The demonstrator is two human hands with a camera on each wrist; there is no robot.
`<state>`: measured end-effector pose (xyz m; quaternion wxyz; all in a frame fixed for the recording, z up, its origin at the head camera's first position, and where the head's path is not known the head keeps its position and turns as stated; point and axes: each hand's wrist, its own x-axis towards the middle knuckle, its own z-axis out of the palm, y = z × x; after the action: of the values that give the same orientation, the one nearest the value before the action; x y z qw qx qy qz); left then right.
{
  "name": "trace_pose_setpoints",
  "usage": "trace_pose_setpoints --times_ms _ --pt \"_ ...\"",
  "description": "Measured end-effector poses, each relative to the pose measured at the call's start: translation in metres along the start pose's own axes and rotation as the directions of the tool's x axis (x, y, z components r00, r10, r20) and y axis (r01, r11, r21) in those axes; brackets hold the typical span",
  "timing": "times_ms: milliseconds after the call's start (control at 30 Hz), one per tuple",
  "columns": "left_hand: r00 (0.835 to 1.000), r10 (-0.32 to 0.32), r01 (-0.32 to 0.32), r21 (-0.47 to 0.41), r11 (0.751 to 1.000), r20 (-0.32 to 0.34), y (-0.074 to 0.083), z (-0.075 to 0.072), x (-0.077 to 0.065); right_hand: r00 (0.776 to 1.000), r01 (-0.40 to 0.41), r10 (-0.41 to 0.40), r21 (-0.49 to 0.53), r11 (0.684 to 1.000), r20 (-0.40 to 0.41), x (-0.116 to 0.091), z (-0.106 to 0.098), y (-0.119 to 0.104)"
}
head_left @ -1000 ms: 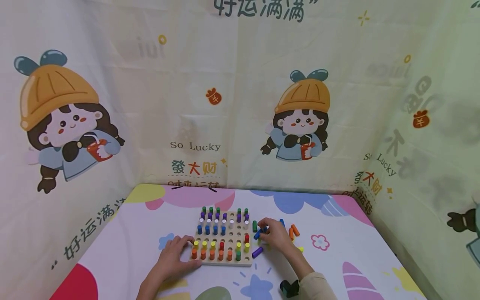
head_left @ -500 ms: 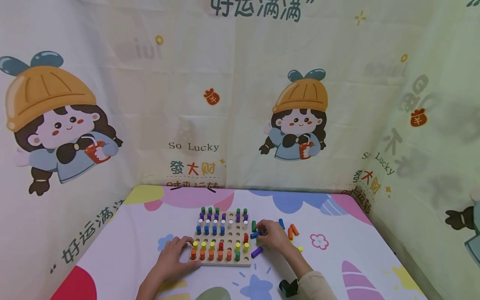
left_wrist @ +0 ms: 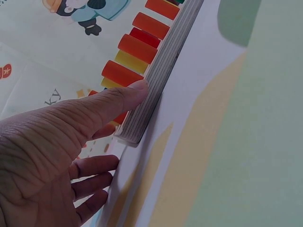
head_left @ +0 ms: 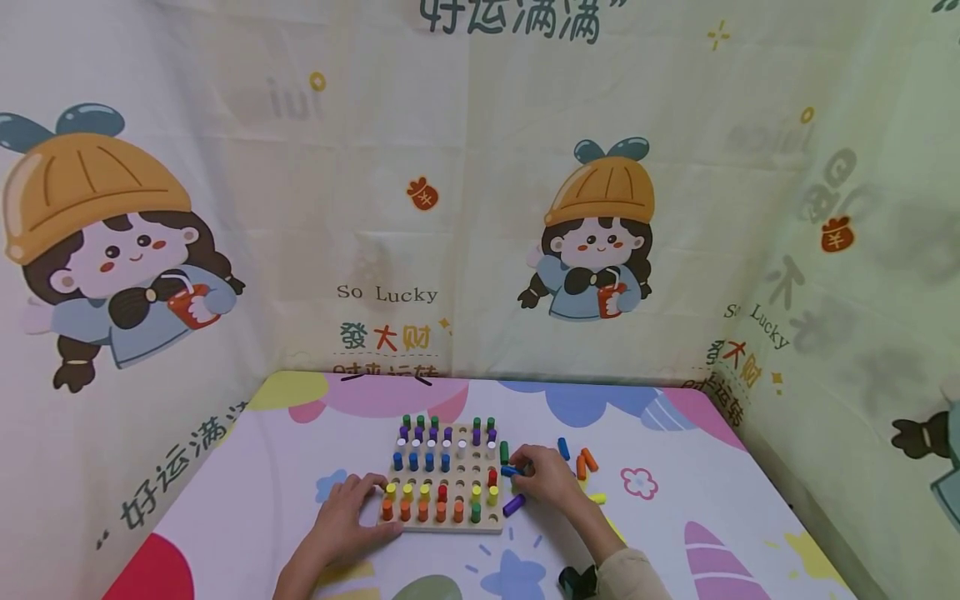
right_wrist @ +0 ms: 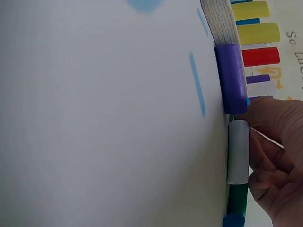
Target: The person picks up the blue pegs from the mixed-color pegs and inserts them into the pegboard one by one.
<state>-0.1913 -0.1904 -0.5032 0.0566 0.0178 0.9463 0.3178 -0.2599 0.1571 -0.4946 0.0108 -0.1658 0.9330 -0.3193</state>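
Note:
A wooden pegboard [head_left: 465, 477] with rows of coloured pegs stands on the table. My left hand [head_left: 348, 512] grips its near left corner; in the left wrist view the thumb [left_wrist: 125, 96] presses the front edge beside orange pegs [left_wrist: 122, 72]. To the right of the board, my right hand [head_left: 547, 477] pinches a blue peg [head_left: 510, 471] at its fingertips, mostly hidden by the fingers. A purple peg [right_wrist: 232, 79] and a white peg [right_wrist: 238, 151] lie before that hand in the right wrist view. A green peg [head_left: 504, 452] lies by the board's right edge.
Beyond the right hand lie loose orange pegs [head_left: 581, 467], a blue peg [head_left: 563, 448] and a yellow peg [head_left: 597, 499]. A black object [head_left: 577, 582] is beside the right sleeve. Printed cloth walls [head_left: 480, 250] surround the patterned table [head_left: 660, 450].
The right hand has shifted slightly, and the blue peg at its fingertips has turned from slanted to nearly level. The green peg has moved a little left. My left hand keeps its hold.

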Motion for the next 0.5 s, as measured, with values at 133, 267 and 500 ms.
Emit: trace_pose_setpoints --times_ms 133,267,500 --pt "1.000 0.009 -0.009 0.002 1.000 -0.003 0.000 0.000 -0.001 1.000 -0.005 0.004 -0.008 1.000 -0.023 -0.004 0.001 0.002" --pt "1.000 0.016 -0.016 0.012 1.000 -0.005 0.000 0.000 -0.001 0.999 0.011 -0.010 0.008 1.000 -0.053 -0.008 0.002 0.004" --pt "1.000 0.011 -0.010 0.016 1.000 -0.009 0.000 0.001 0.000 0.994 0.047 -0.041 0.060 0.997 -0.102 -0.013 0.002 0.005"
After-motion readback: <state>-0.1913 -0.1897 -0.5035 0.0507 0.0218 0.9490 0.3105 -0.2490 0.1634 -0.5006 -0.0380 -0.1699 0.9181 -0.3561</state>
